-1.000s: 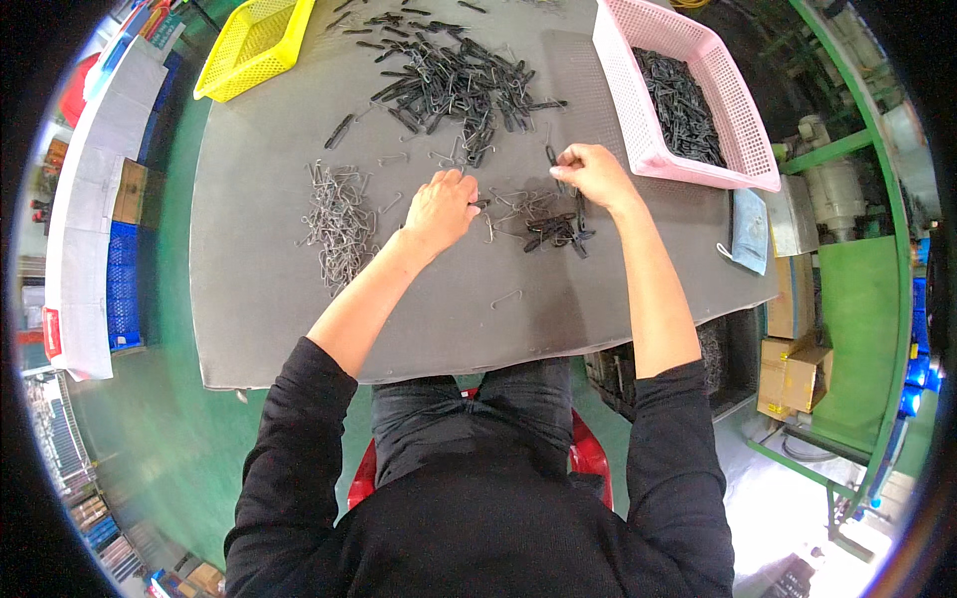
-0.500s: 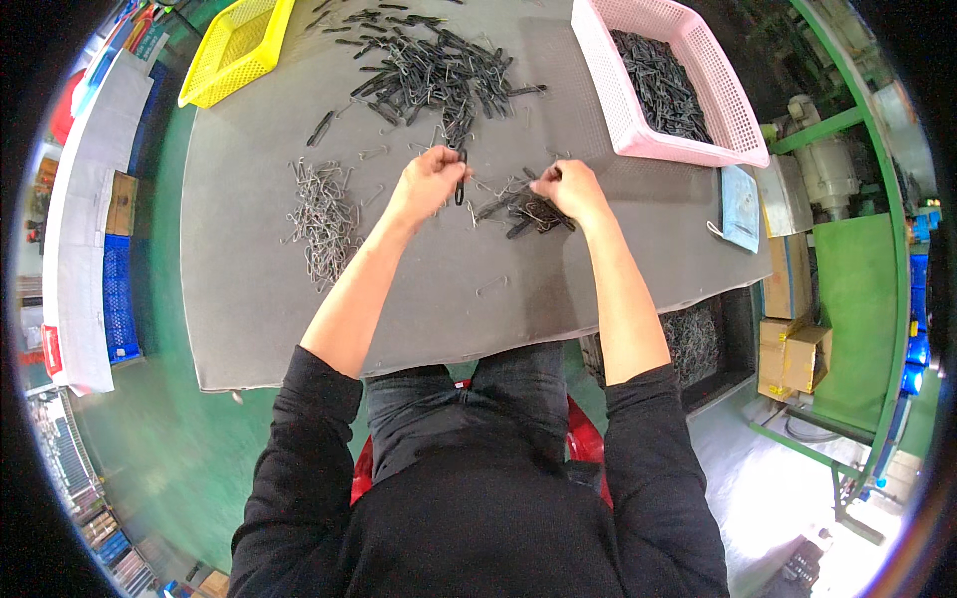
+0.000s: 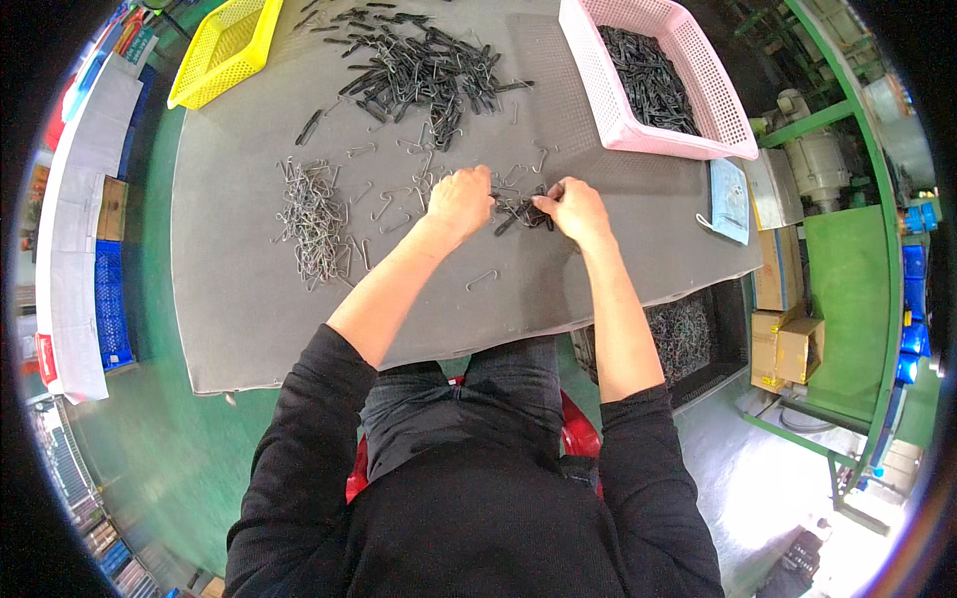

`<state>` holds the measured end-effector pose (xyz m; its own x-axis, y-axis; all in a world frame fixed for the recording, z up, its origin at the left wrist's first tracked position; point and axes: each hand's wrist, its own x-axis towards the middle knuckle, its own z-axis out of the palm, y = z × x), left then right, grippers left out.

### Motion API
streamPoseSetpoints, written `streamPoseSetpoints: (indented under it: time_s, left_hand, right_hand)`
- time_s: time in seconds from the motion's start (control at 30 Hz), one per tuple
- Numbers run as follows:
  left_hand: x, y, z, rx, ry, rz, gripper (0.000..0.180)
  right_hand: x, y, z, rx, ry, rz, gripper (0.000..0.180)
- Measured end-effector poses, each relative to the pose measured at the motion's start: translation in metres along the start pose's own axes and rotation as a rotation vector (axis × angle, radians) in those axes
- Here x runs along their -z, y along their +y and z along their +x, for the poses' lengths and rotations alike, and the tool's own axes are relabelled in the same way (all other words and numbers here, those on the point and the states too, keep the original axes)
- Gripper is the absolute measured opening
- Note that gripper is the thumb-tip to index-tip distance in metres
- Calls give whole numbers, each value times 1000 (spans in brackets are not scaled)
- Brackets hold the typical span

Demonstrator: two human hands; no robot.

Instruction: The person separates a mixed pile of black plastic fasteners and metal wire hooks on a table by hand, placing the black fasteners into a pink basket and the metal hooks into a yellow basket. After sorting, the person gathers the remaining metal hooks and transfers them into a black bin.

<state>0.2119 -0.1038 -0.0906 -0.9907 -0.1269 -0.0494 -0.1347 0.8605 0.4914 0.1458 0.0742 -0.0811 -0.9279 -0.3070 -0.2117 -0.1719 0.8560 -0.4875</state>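
Observation:
My left hand (image 3: 462, 204) is closed at the left edge of a small mixed pile of black strips and wire hooks (image 3: 516, 212); whatever its fingers grip is hidden behind them. On the pile's right side, my right hand (image 3: 578, 211) has thumb and forefinger pinched at a dark piece too small to name surely. Farther off lies a big heap of black strips with metal hooks (image 3: 424, 75). Bare S-shaped wire hooks (image 3: 317, 224) form a tangled heap left of my left forearm, and several loose ones are scattered between the heaps.
A pink perforated basket (image 3: 733, 130) holding black pieces stands at the table's far right, with a blue face mask (image 3: 729, 201) beside it. At the far left is a yellow basket (image 3: 189, 80). Below the table's right edge sits a dark crate (image 3: 688, 334) of wire pieces.
My left hand has moved right and slightly down to the small pile; the black strip that hung from its fingers no longer shows. My right hand has shifted slightly down, staying by the pile.

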Motion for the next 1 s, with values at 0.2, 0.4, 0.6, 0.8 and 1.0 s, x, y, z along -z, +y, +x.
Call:
streamPoseSetpoints:
  time_s: [0.2, 0.4, 0.6, 0.8, 1.0]
  left_hand:
    - [39, -29, -3, 59, -131, -701, 17]
    - [26, -35, 3, 259, -292, -1235, 14]
    - [35, -15, -1, 276, -176, -1134, 21]
    - [30, -18, -8, 202, 23, -633, 19]
    - [14, 17, -27, -97, 99, -277, 18]
  right_hand:
    - [22, 7, 4, -142, -322, 879, 17]
    - [29, 14, -10, -49, -414, 1398, 11]
    - [15, -27, -33, 382, -201, -131, 25]
    - [14, -26, -17, 380, -147, -132, 20]
    - [36, 3, 11, 107, -33, 28, 25]
